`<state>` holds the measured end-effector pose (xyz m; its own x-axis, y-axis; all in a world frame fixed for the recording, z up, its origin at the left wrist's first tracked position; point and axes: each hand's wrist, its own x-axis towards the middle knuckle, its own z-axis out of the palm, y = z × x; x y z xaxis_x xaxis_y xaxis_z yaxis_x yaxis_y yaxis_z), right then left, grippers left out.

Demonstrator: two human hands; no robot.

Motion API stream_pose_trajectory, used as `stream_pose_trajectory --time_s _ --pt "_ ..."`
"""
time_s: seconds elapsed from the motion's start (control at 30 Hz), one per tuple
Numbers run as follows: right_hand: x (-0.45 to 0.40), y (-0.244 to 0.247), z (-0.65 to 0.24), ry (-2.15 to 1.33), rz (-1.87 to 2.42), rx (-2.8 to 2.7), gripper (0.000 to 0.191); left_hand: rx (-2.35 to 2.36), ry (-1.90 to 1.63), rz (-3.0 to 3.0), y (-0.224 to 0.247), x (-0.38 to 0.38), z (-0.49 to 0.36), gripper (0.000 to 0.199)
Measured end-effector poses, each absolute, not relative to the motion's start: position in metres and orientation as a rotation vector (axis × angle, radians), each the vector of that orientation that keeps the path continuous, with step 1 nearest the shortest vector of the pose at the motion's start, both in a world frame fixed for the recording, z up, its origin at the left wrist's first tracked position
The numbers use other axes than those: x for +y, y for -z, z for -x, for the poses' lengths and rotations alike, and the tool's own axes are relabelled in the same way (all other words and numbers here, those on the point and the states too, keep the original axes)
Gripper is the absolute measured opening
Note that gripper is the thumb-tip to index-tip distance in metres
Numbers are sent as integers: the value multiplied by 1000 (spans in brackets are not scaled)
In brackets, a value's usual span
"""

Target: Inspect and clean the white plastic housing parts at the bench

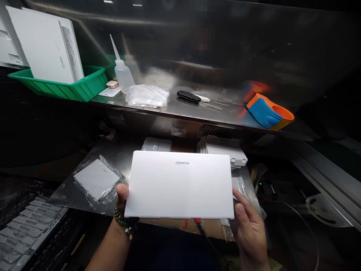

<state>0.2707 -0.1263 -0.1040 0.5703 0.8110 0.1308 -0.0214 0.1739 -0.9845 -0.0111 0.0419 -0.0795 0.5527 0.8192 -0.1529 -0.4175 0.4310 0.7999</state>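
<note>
A white rectangular panel (180, 188) with HUAWEI lettering, upside down from here, is held above the metal worktable (66, 194). My left hand (122, 196) grips its left edge, the thumb showing and the other fingers hidden behind. At the lower right edge, my right hand (249, 224) pinches the panel between thumb and fingers. Left of the panel lies a bagged white cover (97, 178) in clear plastic. Behind its upper right corner, several white housings (225, 150) are stacked. Part of a red-tipped tool (199, 222) shows just below the panel.
A metal shelf (166, 113) crosses behind, carrying a green bin (67, 90) of white panels, a squeeze bottle (124, 75), plastic bags (148, 95), a black-handled pick (188, 96) and an orange-blue tape dispenser (267, 111). A black crate (56, 235) holds bagged pieces at lower left.
</note>
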Motion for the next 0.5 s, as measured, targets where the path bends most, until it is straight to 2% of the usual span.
stream_pose_trajectory --time_s 0.23,0.37,0.5 --pt "-128 94 -264 -808 1178 -688 31 134 -711 -603 81 45 11 75" --pt "-130 95 -261 -888 1122 -664 35 151 -779 -531 81 45 14 74" --pt "-128 91 -259 -919 1138 -678 38 445 -827 -555 86 51 27 76"
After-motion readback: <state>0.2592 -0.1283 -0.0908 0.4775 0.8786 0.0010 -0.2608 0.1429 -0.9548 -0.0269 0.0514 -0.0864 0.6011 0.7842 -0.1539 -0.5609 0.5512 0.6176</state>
